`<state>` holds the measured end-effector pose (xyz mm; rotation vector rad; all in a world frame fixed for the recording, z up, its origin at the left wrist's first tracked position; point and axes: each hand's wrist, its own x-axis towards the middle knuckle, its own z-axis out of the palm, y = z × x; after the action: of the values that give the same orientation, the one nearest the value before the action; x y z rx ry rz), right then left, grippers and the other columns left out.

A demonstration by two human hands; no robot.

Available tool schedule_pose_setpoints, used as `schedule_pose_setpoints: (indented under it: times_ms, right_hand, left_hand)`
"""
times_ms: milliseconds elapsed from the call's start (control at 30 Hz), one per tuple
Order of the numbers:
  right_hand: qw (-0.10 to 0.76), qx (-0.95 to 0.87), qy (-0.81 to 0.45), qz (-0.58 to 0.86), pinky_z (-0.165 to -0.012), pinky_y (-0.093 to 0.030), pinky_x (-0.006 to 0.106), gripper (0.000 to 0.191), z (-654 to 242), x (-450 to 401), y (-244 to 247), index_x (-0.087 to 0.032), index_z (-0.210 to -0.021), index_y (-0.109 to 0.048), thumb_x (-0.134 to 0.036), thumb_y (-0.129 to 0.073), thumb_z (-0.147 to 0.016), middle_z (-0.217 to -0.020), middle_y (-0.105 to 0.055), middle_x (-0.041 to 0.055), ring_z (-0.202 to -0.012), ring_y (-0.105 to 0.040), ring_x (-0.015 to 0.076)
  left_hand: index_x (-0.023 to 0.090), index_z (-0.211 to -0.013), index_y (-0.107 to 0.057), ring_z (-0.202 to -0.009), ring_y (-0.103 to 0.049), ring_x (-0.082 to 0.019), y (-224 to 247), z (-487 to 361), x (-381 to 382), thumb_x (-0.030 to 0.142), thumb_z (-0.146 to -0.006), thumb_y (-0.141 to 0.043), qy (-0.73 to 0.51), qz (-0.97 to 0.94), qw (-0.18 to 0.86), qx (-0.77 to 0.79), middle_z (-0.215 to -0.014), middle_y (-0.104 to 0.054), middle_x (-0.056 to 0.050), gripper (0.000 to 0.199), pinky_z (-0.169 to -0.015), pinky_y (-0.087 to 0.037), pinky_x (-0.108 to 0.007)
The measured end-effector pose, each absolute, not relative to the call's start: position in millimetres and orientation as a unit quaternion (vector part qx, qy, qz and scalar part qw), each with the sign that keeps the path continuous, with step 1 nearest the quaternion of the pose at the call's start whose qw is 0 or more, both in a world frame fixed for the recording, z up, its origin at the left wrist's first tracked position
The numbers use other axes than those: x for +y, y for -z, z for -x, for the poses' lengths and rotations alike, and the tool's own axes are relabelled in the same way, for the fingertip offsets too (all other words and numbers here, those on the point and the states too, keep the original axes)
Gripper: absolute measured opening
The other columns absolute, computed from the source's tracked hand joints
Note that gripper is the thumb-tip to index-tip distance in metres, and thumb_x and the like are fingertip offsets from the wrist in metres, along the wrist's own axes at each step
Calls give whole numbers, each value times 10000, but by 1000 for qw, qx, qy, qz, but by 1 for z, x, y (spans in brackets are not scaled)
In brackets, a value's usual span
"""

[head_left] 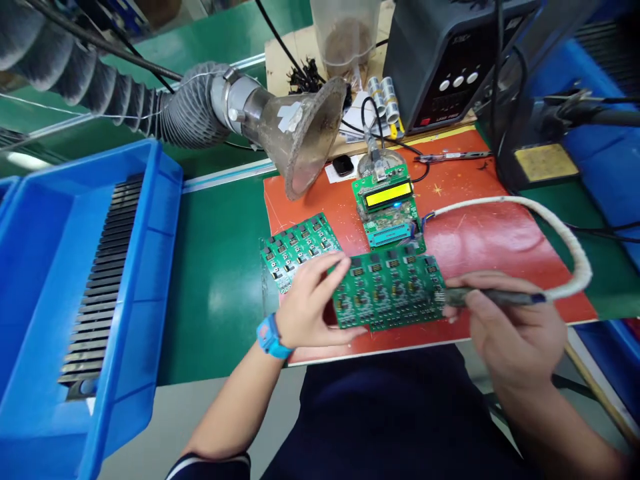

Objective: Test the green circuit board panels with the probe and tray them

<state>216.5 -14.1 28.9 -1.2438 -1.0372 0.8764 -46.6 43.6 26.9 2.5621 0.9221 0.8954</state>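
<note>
My left hand (313, 303), with a blue watch on its wrist, grips the left end of a green circuit board (385, 290) between thumb and fingers. In my right hand (515, 320) is a dark probe (490, 297) with a white sleeved cable (565, 233); its pin tip meets the right end of that board. Another green board (300, 247) lies on the red mat, partly behind my left hand. Beyond the held board sits a tester board (390, 207) with a lit yellow display and a teal socket.
A blue bin (163, 267) with a black slotted rack stands at the left. A fume extractor funnel (310, 133) hangs over the mat. At the back are a soldering station (450, 67) and a clear container (345, 40); a soldering iron stand (530, 153) is at the right.
</note>
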Motion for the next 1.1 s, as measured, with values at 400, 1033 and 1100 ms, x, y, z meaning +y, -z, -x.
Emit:
schedule_pose_setpoints:
  times_ms: [400, 1033, 1100]
  right_hand:
    - [513, -492, -363, 603, -486, -532, 224, 191, -252, -7, 4, -206, -1051, -602, -322, -622, -901, -824, -686, 22, -516, -577, 95]
    - [468, -550, -337, 604, -518, -543, 256, 160, -256, -8, 8, -206, -1014, -613, -338, -581, -930, -847, -682, 45, -571, -608, 127]
    - [449, -574, -318, 606, -575, -554, 279, 159, -257, -8, 10, -209, -1024, -618, -330, -580, -927, -894, -678, 58, -650, -639, 152]
  left_hand:
    - [217, -1507, -295, -1281, -478, -377, -24, 152, 53, 531, -717, -770, -232, -822, 53, 518, -1363, -462, -162, 975, -1051, -442, -567]
    - [163, -1293, -532, -1288, -533, -308, -27, 34, 45, 503, -856, -652, -178, -939, 160, 246, -1356, -563, -184, 567, -1057, -481, -490]
    - [158, -1273, -552, -1237, -571, -316, -22, 29, 49, 538, -848, -646, -165, -943, 168, 237, -1315, -590, -186, 578, -1026, -502, -499]
